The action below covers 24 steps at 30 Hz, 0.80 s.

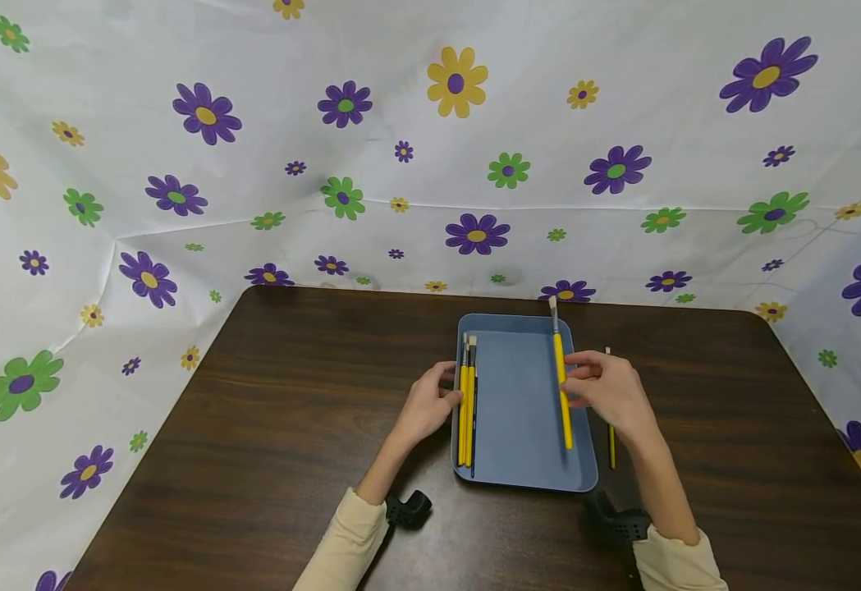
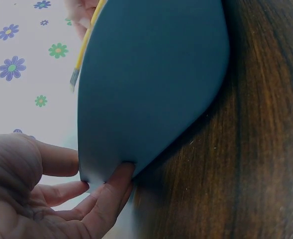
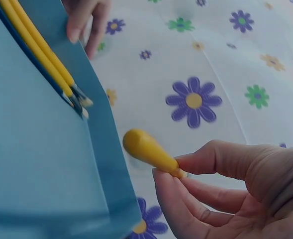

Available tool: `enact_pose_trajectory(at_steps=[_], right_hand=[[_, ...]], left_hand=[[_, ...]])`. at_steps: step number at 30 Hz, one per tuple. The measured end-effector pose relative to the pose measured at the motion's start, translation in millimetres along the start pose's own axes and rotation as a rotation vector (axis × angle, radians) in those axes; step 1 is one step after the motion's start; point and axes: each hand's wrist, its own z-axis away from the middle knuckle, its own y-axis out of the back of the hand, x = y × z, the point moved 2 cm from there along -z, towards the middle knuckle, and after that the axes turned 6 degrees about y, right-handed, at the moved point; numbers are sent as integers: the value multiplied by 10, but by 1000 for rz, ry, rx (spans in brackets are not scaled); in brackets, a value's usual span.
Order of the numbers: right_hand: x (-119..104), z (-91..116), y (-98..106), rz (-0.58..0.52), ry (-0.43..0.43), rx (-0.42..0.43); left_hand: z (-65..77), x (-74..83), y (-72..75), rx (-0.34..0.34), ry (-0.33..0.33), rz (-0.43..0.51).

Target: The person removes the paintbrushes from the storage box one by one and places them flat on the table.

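A yellow-handled paintbrush (image 1: 559, 361) is pinched between the thumb and fingers of my right hand (image 1: 611, 392), over the right side of a blue-grey tray (image 1: 519, 410). Its bristles point away toward the back. In the right wrist view the rounded end of the yellow handle (image 3: 146, 149) faces the camera. My left hand (image 1: 428, 404) grips the tray's left wall, thumb at the rim and fingers along the outside (image 2: 106, 199). Inside the tray, along that wall, lie two yellow paintbrushes (image 1: 469, 410) and a thin dark one (image 1: 474, 427), side by side.
Another thin brush (image 1: 611, 447) lies on the dark wooden table (image 1: 312, 386) just right of the tray, partly behind my right hand. A flower-printed white cloth (image 1: 393, 164) hangs behind the table and at both sides.
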Motion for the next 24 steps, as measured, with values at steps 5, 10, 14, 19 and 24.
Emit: enact_pose_trajectory(at_steps=[5, 10, 14, 19, 24], right_hand=[[48, 18, 135, 4, -12, 27], [78, 34, 224, 16, -24, 47], [100, 47, 273, 22, -30, 59], [140, 55, 348, 14, -28, 73], [207, 64, 422, 32, -38, 82]], left_hand=[[5, 1, -2, 2, -3, 1], [10, 0, -2, 3, 1, 3], [14, -4, 0, 1, 6, 5], [15, -6, 3, -2, 3, 3], [8, -5, 4, -11, -5, 17]])
